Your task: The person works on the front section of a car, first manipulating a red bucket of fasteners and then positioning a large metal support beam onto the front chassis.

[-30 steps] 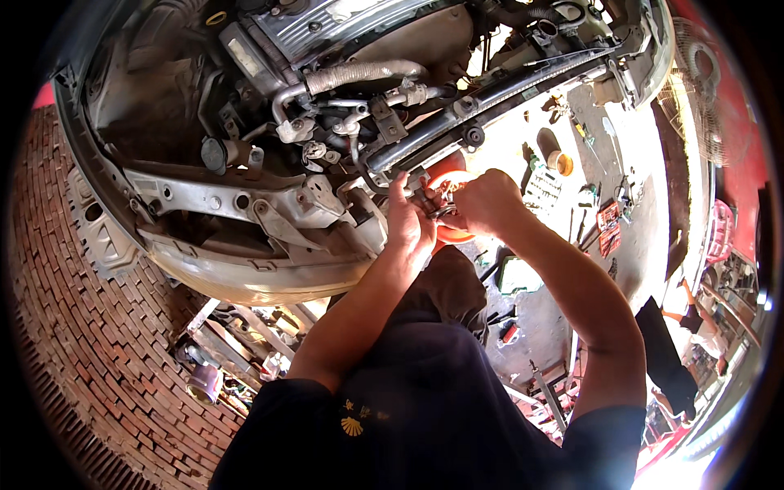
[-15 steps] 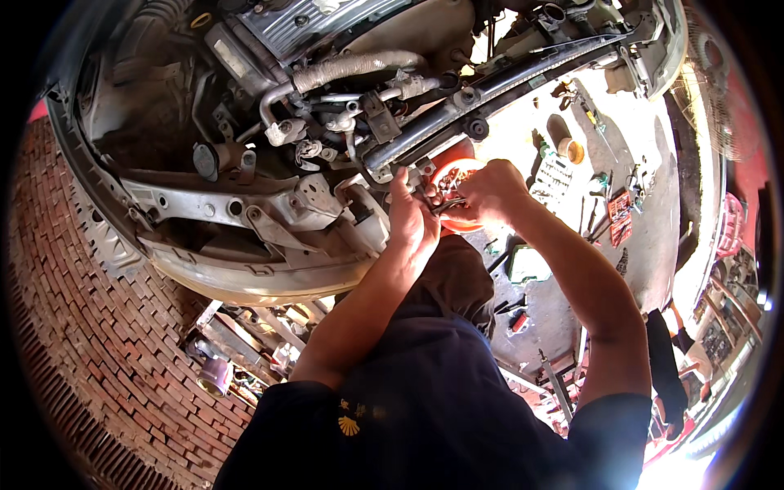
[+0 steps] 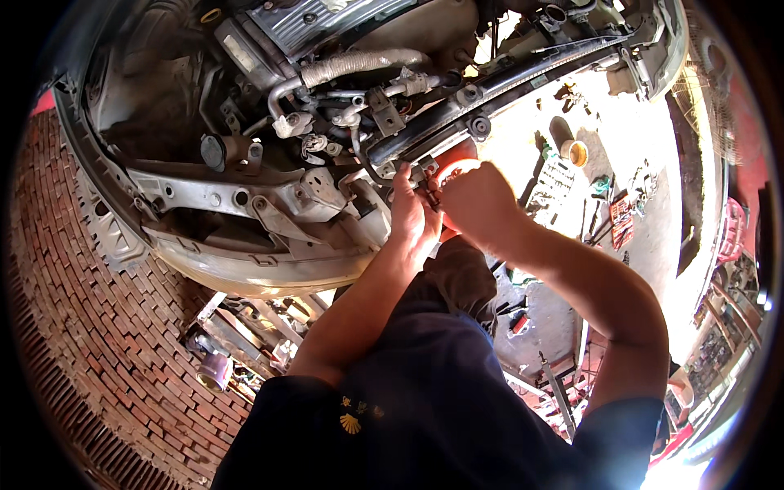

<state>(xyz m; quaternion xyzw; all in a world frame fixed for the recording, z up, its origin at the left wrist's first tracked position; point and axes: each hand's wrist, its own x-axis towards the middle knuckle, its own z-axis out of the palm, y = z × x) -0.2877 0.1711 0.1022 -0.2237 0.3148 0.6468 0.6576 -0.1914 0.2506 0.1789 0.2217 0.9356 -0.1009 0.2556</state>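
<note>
Both my hands meet at the lower end of the long dark radiator (image 3: 433, 129) in the opened car front. My left hand (image 3: 413, 219) is cupped against a small metal fitting there, thumb pointing up; what its curled fingers hold is hidden. Closed in a fist, my right hand (image 3: 480, 206) presses close beside it. A short dark metal tool shows only a little between the hands, so its exact kind is unclear. Behind my right hand is an orange-red bowl (image 3: 457, 158), mostly covered; small parts showed in it earlier.
Metal pipes with a wrapped hose (image 3: 359, 64) lie above my hands. The pale front crossmember (image 3: 184, 194) and bumper (image 3: 245, 278) are at left. On the floor at right are a red tool tray (image 3: 621, 220), a socket set (image 3: 554, 181) and a round tin (image 3: 575, 153).
My right hand has rolled over and moved slightly left, its elbow swinging outward. It now hides most of the tool and bowl. My left hand stays nearly in place.
</note>
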